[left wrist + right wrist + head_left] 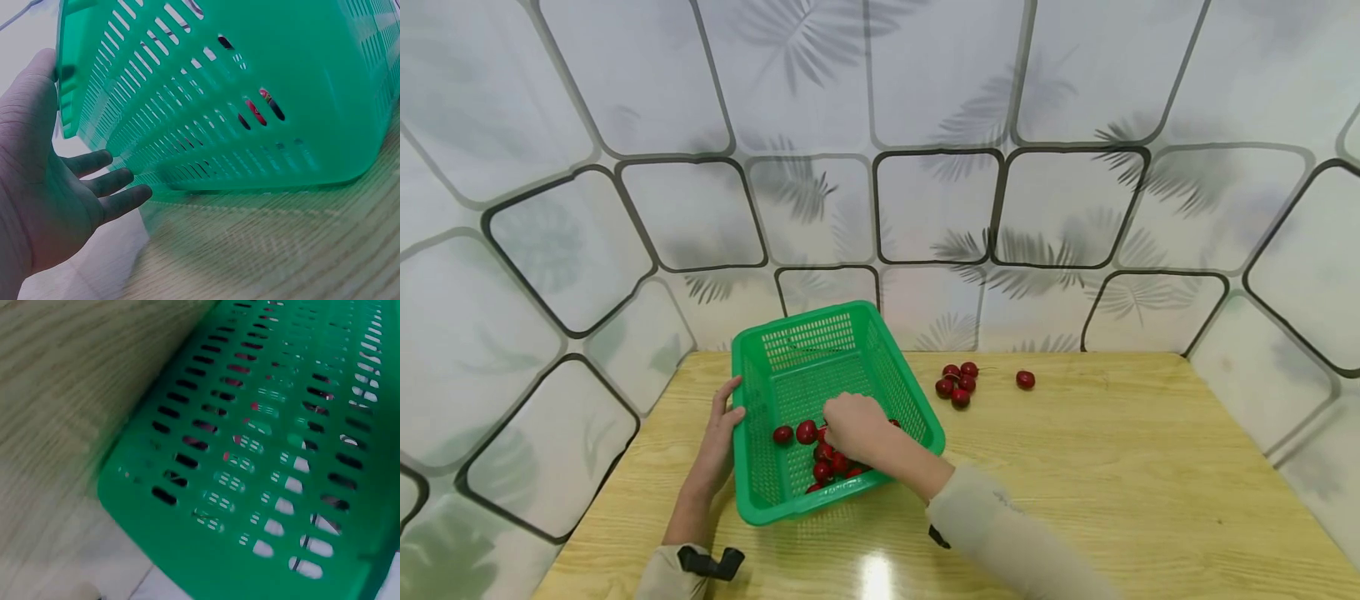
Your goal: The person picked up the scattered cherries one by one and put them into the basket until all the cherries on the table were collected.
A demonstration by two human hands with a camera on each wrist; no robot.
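A green plastic basket (752, 500) with slotted walls sits tilted in angle on the wooden table, with several dark red cherries (807, 432) inside, mostly toward its near right part. At the basket's left side is my left hand (718, 437); in the left wrist view its thumb touches the rim and the other fingers reach out, fairly straight, beside the slotted wall. My right hand (857, 427) reaches into the basket over the cherries, knuckles up. Its fingertips are hidden, so whether they pinch a cherry is unclear. The right wrist view shows mainly the basket's outer wall (206, 550).
On the table (1075, 483), right of the basket, lies a small cluster of cherries (960, 398), one with a stem. A single cherry (1025, 380) lies farther right. Behind the table hangs a patterned backdrop (940, 208), which also flanks both sides.
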